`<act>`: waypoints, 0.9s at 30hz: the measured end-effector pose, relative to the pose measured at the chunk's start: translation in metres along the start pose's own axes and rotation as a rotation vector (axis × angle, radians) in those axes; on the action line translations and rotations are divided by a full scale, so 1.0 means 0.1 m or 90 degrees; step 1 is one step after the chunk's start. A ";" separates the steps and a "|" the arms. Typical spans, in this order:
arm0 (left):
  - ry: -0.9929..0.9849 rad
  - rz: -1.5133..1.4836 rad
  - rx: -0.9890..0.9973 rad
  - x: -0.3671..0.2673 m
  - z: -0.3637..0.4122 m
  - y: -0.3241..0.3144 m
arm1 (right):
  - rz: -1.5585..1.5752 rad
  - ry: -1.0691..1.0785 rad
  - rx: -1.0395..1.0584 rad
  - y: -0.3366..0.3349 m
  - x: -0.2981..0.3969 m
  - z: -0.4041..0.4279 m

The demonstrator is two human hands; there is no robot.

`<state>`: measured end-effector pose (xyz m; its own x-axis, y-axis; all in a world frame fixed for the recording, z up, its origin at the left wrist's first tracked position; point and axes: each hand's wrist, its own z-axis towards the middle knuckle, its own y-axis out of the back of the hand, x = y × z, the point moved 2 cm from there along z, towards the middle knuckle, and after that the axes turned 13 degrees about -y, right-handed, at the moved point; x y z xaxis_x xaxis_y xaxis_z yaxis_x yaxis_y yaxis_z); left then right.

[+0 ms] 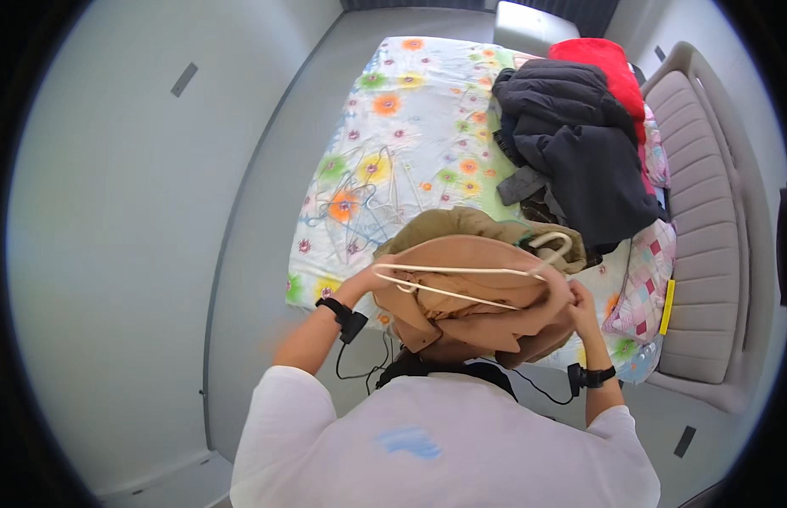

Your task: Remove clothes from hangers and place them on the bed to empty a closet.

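A tan coat (489, 251) is spread between my two hands in front of my body, its lighter lining (450, 298) facing up. My left hand (379, 273) grips the coat's left side, right by one end of a white clothes hanger (457, 270). The hanger lies across the coat opening, its hook pointing up and to the right. On the other side, my right hand (581, 308) pinches the coat's edge. Folds of cloth hide the hanger's right end. Just beyond the coat, an olive-green padded garment (441, 222) rests on the bed.
Several thin wire hangers (368, 203) lie on the flowered bedsheet (425, 108). Dark jackets (584, 146) are heaped near the padded headboard (698, 222), with a red cloth (596, 54) behind them. A checked pillow (647, 279) is at the right. Cables (362, 374) hang by my wrists.
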<state>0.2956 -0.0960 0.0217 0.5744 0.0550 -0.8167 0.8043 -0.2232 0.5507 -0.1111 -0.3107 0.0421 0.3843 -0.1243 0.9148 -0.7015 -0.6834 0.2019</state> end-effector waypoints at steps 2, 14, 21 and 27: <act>-0.030 -0.168 -0.147 -0.04 0.10 0.10 | 0.012 -0.005 -0.014 -0.09 -0.03 0.07; -0.001 -0.097 -0.247 -0.57 -0.26 0.87 | -0.094 -0.062 0.143 -0.23 -0.29 0.25; 0.165 -0.156 -0.470 -0.18 -1.43 1.92 | 0.003 -0.158 0.112 -0.13 -0.66 0.16; 0.151 -0.457 -0.677 1.25 -1.35 1.27 | 0.114 -0.197 0.042 -0.22 -0.73 0.01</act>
<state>0.4903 0.0138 0.0131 -0.1061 0.0330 -0.9938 0.6044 0.7957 -0.0381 -0.1230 -0.2873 -0.0296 0.4298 -0.4504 0.7826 -0.7372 -0.6755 0.0161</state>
